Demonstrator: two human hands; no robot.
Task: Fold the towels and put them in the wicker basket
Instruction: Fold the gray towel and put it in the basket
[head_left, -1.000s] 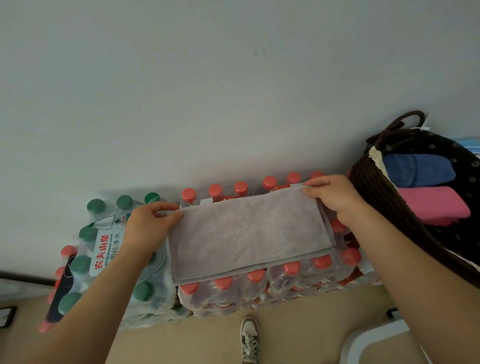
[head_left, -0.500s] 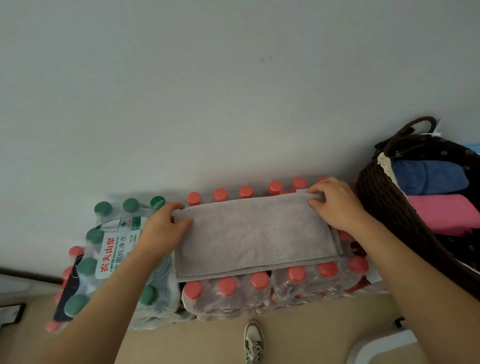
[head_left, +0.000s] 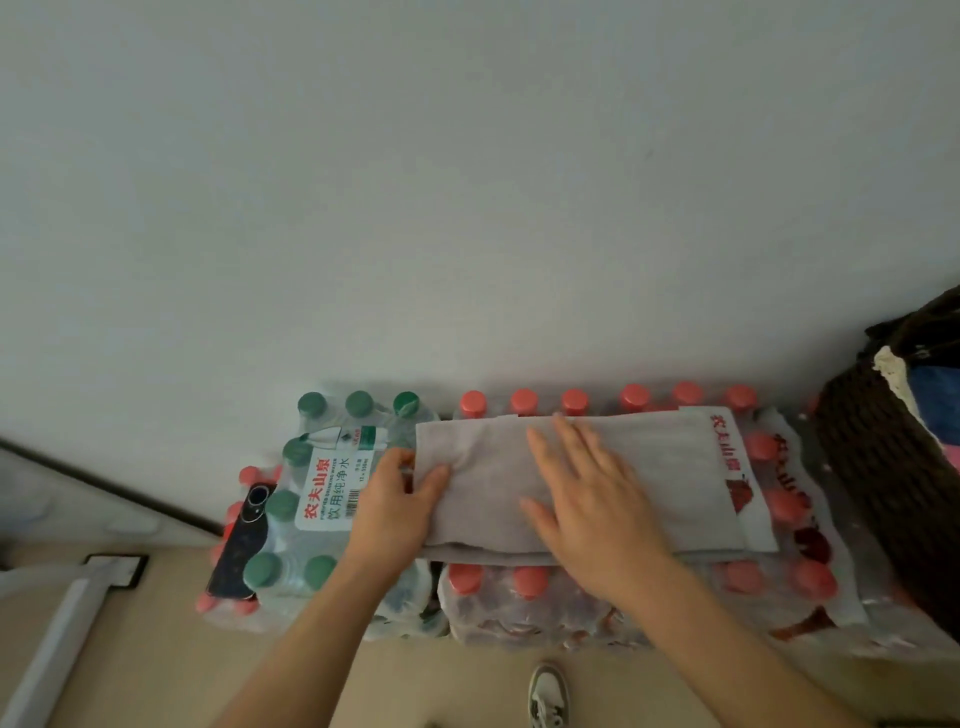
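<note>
A grey towel (head_left: 670, 478), folded into a long strip, lies flat on top of a shrink-wrapped pack of red-capped bottles (head_left: 524, 597). My left hand (head_left: 397, 512) grips the towel's left end, thumb on top. My right hand (head_left: 592, 499) lies flat on the middle of the towel, fingers spread, palm down. The dark wicker basket (head_left: 883, 457) stands at the right edge of the view, with a blue towel (head_left: 935, 400) and a bit of a pink one (head_left: 953, 457) showing inside.
A pack of green-capped bottles (head_left: 327, 499) stands left of the red pack, with a dark phone (head_left: 244, 545) lying beside it. A pale wall rises right behind the packs. My shoe (head_left: 548, 696) is on the beige floor below.
My right hand has let go of the towel's right end and moved left onto its middle, palm flat. The view has shifted left, so the basket sits further to the right edge.
</note>
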